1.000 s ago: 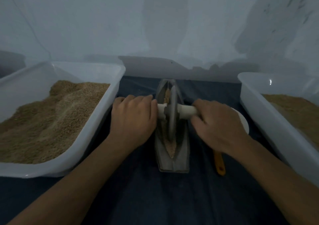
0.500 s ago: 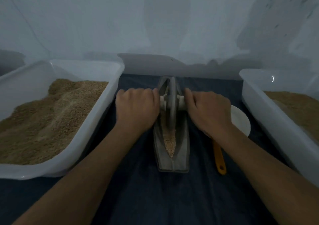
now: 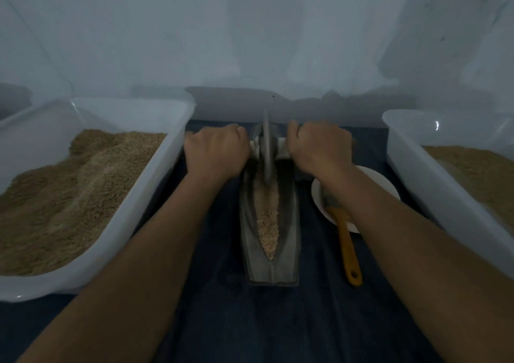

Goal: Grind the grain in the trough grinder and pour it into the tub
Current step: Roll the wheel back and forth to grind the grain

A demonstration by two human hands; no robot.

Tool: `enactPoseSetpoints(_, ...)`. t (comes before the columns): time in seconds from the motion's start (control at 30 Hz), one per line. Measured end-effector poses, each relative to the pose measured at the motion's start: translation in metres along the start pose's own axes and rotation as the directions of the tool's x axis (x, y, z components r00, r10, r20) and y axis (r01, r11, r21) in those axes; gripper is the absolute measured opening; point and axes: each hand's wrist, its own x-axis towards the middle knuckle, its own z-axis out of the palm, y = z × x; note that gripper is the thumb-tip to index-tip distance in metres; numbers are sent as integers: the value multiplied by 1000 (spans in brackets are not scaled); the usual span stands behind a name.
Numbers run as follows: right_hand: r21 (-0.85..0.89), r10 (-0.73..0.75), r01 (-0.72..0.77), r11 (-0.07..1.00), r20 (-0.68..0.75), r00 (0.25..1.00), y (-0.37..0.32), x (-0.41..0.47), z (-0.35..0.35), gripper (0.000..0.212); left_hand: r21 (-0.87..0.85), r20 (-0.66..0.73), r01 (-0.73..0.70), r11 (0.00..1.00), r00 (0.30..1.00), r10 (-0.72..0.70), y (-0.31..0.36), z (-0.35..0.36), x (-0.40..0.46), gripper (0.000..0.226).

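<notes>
The grinder point(image 3: 271, 240) lies lengthwise in the middle of the dark blue cloth point(image 3: 278, 321), between both forearms, with a strip of crushed grain point(image 3: 268, 232) along its groove. Its wheel point(image 3: 266, 148) stands upright at the far end of the trough. The left hand point(image 3: 215, 154) curls round the pale axle handle point(image 3: 281, 147) on the wheel's left, and the right hand point(image 3: 319, 147) grips the same handle on the right (knuckles up on both). Just right of the trough, a white plate point(image 3: 383, 187) sits partly under the right forearm, with a yellow-handled brush point(image 3: 346, 240) lying across its near edge. The left tub point(image 3: 155, 168) holds a heap of brown grain; the right tub point(image 3: 411, 156) holds some too.
</notes>
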Motion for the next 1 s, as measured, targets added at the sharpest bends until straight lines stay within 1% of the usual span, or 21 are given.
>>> enactPoseSetpoints(0.07, 12, 25, -25, 1000, 2, 1000, -2, 12, 5, 64, -19, 31, 24, 1000, 999, -23, -2, 3, 14, 23)
enactPoseSetpoints(0.13, -22, -11, 10, 1000, -42, 999, -5, 6, 3, 64, -22, 53, 16, 1000, 998, -15, -5, 2, 6, 21)
enactPoseSetpoints(0.2, -100, -88, 79, 992, -95, 992, -6, -17, -3, 62, -3, 29, -24, 1000, 999, 24, -7, -2, -20, 19)
enactPoseSetpoints(0.27, -126, -126, 109, 986, -134, 983, -3, -47, -15, 58, -12, -31, -45, 999, 999, 45, -6, -12, -52, 27)
enactPoseSetpoints(0.33, -48, -164, 159, 986, -147, 975, 5, -77, -26, 51, -102, -103, -36, 994, 994, 26, -4, -19, -75, 46)
enactPoseSetpoints(0.37, 13, -176, 180, 984, -145, 974, 8, -90, -33, 47, -170, -136, -30, 985, 991, 7, -3, -24, -84, 51)
enactPoseSetpoints(0.43, 86, -179, 193, 977, -143, 973, 10, -106, -44, 46, -256, -158, -33, 966, 987, -9, 0, -32, -100, 55)
enactPoseSetpoints(0.5, 90, -175, 188, 978, -139, 975, 8, -112, -47, 52, -276, -158, -42, 960, 987, -2, -1, -34, -106, 55)
enactPoseSetpoints(0.57, 39, -190, 199, 979, -160, 969, 6, -105, -42, 54, -261, -142, -34, 965, 990, -4, -3, -30, -95, 54)
enactPoseSetpoints(0.63, -13, -155, 155, 988, -146, 977, 4, -82, -33, 56, -193, -91, -11, 981, 996, -6, -2, -24, -71, 50)
enactPoseSetpoints(0.7, -81, -108, 105, 991, -34, 994, 2, -49, -19, 57, -72, -49, -4, 997, 999, 0, 1, -16, -41, 43)
enactPoseSetpoints(0.73, -95, -88, 91, 991, 35, 996, 2, -33, -12, 53, -14, -36, 2, 1000, 999, -2, 2, -11, -27, 40)
enactPoseSetpoints(0.77, -89, -49, 57, 994, 88, 995, 2, -17, -6, 49, 15, -27, 13, 1000, 1000, -13, 3, -8, -15, 38)
enactPoseSetpoints(0.8, -54, -5, 12, 998, 125, 992, 2, -5, -3, 49, 9, -17, 28, 1000, 999, -28, 4, -4, -5, 36)
enactPoseSetpoints(0.87, 26, 53, -57, 998, 128, 990, 1, 7, 0, 56, -22, 0, 46, 999, 999, -46, 3, 1, 5, 33)
enactPoseSetpoints(0.9, 13, 50, -52, 999, 114, 992, -2, 5, -2, 55, -23, 12, 45, 999, 999, -45, 2, 1, 5, 33)
enactPoseSetpoints(0.97, -56, -13, 16, 998, 60, 998, -7, -14, -9, 51, -41, 22, 32, 999, 999, -32, -2, -1, -9, 32)
enactPoseSetpoints(1.0, -65, -41, 42, 997, 25, 999, -8, -27, -14, 52, -60, 15, 26, 998, 1000, -25, -4, -2, -22, 33)
